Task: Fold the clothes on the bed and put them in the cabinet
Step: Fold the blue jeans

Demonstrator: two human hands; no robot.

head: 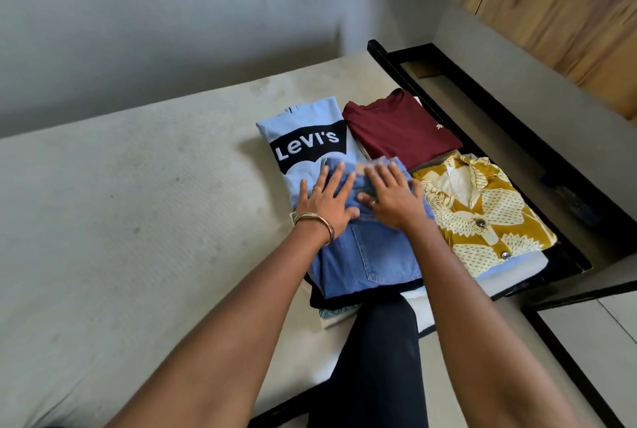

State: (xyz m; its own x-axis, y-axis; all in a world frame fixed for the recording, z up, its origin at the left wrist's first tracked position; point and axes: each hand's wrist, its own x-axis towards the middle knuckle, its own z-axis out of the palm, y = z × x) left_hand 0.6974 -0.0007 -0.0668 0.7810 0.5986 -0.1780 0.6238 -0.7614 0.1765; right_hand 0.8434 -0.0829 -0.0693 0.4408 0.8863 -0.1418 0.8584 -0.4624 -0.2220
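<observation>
The folded jeans (365, 255) lie on top of a pile of clothes at the edge of the bed (138, 220). The left hand (327, 203) and the right hand (393, 200) both press flat on the jeans, fingers straight, gripping nothing.

The pile looks tall and sits near the edge. If the hands push too hard or sideways, I think the jeans could slide off or come unfolded.

Around the jeans lie a light blue shirt (303, 131), a dark red shirt (400, 131) and a yellow shirt (482, 214). The wooden cabinet (551, 7) stands well apart. Its doors look closed, so what is inside is hidden.
</observation>
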